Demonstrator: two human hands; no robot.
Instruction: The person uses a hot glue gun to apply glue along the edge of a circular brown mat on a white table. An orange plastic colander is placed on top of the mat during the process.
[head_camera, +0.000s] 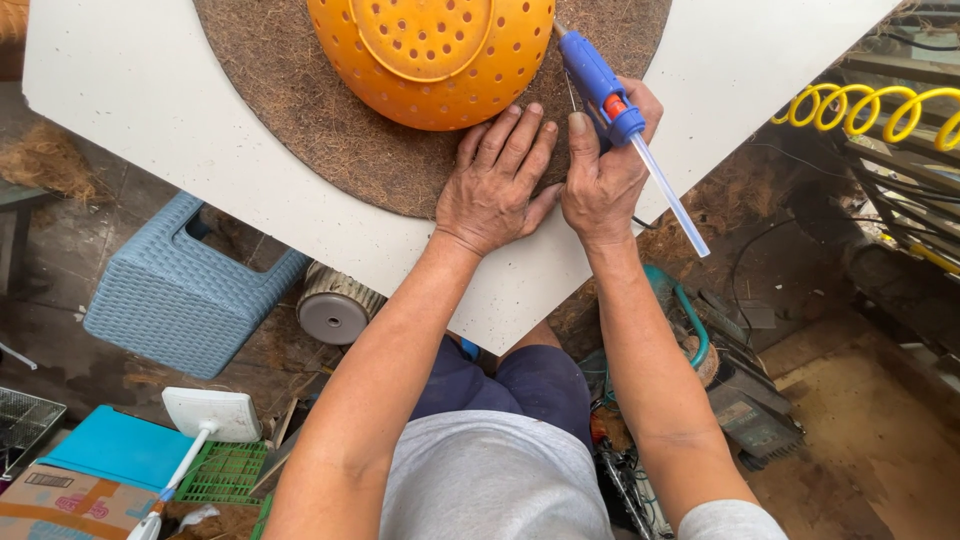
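A round brown coir mat (330, 130) lies on a white board (130, 90). On the mat sits an upturned orange perforated basket (430, 60). My left hand (495, 180) is pressed flat on the mat's near edge, fingers spread and touching the basket's rim. My right hand (605, 170) grips a blue glue gun (598, 80) with a clear glue stick (672, 200) sticking out behind; the nozzle points down at the mat beside the basket.
Under the board stand a blue woven plastic stool (180, 290) and a grey roll (335, 305). A yellow coiled hose (870, 105) hangs at the right. Tools and cables (730, 380) lie on the floor at right, cardboard and green crates (225, 470) at left.
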